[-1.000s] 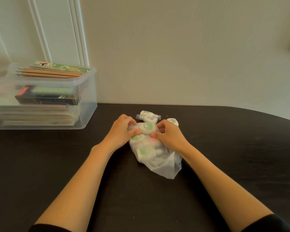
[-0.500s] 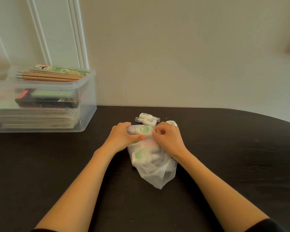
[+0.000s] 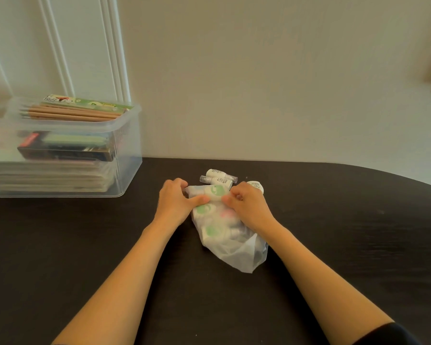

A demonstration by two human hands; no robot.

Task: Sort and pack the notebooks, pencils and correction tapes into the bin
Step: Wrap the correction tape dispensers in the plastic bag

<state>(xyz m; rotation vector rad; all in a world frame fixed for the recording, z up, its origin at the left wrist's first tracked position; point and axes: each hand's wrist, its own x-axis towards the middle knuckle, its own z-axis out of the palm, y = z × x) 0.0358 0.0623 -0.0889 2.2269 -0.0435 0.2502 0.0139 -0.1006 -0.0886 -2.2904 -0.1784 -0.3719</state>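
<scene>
Though crumpled, filmy bag (image 3: 237, 253) w/ tapes (image 3: 217, 191)

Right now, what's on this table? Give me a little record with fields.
Table: dark top
Bin: clear plastic, far left; notebooks stacked low, pencils on top
Bag: translucent plastic, holding green and pink correction tapes
Left hand: grips the bag's far end
Right hand: grips the same end from the other side
Loose: two small white bottles and a round white piece beyond the bag
</scene>
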